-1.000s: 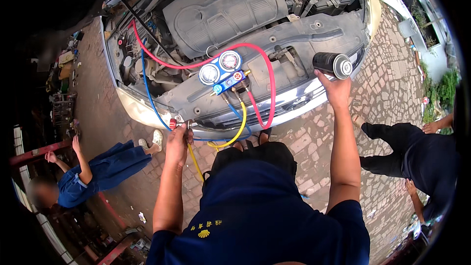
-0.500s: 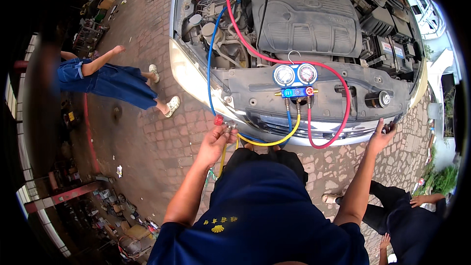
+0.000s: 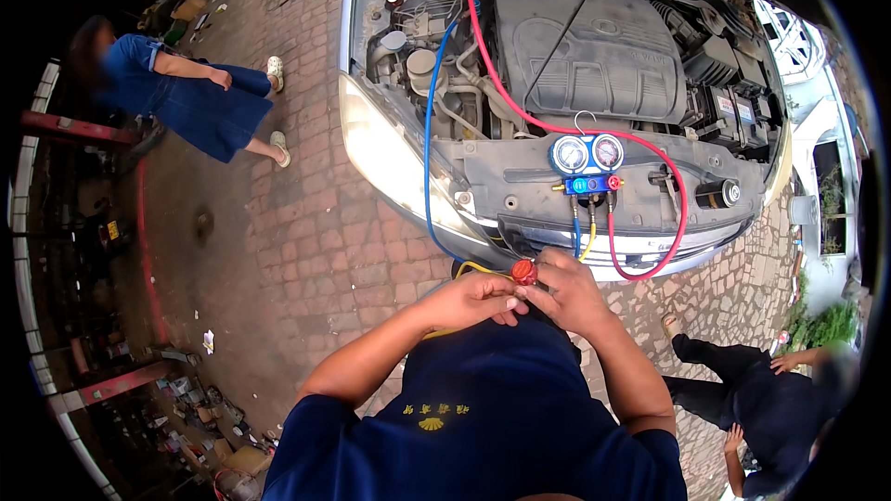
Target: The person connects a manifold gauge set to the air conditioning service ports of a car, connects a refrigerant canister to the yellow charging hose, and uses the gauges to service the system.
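Note:
My hands meet in front of the car's bumper. Between them is a small valve with a red knob (image 3: pixel 524 271). My right hand (image 3: pixel 571 295) closes its thumb and fingers round this valve. My left hand (image 3: pixel 475 301) is pinched just below and left of it; whatever lies in its fingertips is hidden. A yellow hose (image 3: pixel 481 268) passes beside the valve, its end covered by my hands. Beyond them, a gauge manifold (image 3: pixel 589 167) with two round dials rests on the front panel. Blue (image 3: pixel 429 144) and red (image 3: pixel 483 65) hoses run to the engine bay.
The open engine bay holds a grey engine cover (image 3: pixel 589 56) and a battery (image 3: pixel 729 116); a prop rod (image 3: pixel 568 23) slants across it. A small dark can (image 3: pixel 717 193) lies at the front panel's right. One person (image 3: pixel 200 102) is at left, another (image 3: pixel 770 399) at lower right.
My left hand has brought the red-knobbed valve rightward from the headlight corner. My right hand has left the bumper's right side and joined it. The person at left has shifted.

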`<state>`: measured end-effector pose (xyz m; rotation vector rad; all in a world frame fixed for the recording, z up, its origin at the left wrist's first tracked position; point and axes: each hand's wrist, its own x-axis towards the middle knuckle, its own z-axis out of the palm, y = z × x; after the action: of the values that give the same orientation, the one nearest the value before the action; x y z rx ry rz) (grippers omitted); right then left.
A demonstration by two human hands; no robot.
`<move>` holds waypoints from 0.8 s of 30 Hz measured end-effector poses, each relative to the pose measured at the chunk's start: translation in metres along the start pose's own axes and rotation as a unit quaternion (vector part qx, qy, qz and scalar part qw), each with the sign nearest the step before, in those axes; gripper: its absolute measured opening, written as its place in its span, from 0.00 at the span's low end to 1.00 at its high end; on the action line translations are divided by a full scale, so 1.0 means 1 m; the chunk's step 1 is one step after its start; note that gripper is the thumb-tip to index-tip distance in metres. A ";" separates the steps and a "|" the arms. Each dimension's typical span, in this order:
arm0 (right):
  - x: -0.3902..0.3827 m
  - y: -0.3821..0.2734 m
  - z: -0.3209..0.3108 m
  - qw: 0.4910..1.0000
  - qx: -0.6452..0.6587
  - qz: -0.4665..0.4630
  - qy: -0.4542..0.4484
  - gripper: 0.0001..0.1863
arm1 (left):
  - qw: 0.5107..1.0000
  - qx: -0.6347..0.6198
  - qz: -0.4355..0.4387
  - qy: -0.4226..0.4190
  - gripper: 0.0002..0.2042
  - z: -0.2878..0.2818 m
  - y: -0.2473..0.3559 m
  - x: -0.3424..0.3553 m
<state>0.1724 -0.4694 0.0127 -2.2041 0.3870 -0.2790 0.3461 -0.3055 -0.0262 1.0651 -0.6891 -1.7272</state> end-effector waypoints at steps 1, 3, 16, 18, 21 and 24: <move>0.001 -0.005 0.004 0.998 0.032 0.013 -0.044 0.14 | 0.998 0.014 -0.055 -0.029 0.12 -0.006 0.008 -0.009; 0.009 -0.014 0.011 0.988 0.109 0.023 -0.110 0.12 | 0.993 0.051 -0.072 -0.083 0.17 -0.015 0.003 -0.020; 0.053 -0.021 0.076 0.983 0.126 0.136 -0.016 0.14 | 0.995 0.051 0.015 0.087 0.13 -0.059 -0.020 -0.040; 0.055 0.012 0.089 0.936 0.224 0.266 0.054 0.17 | 0.975 0.192 0.051 0.096 0.12 -0.082 -0.029 -0.025; 0.073 0.048 0.075 0.833 0.385 0.363 0.161 0.16 | 0.928 0.329 0.050 0.165 0.11 -0.087 0.003 -0.034; 0.090 0.075 0.070 0.741 0.500 0.378 0.239 0.15 | 0.876 0.419 0.109 0.213 0.11 -0.118 -0.025 -0.036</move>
<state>0.2655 -0.4961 -0.0831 -0.7711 1.0760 -0.4561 0.4458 -0.2603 -0.0886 1.7992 -1.2547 -0.9126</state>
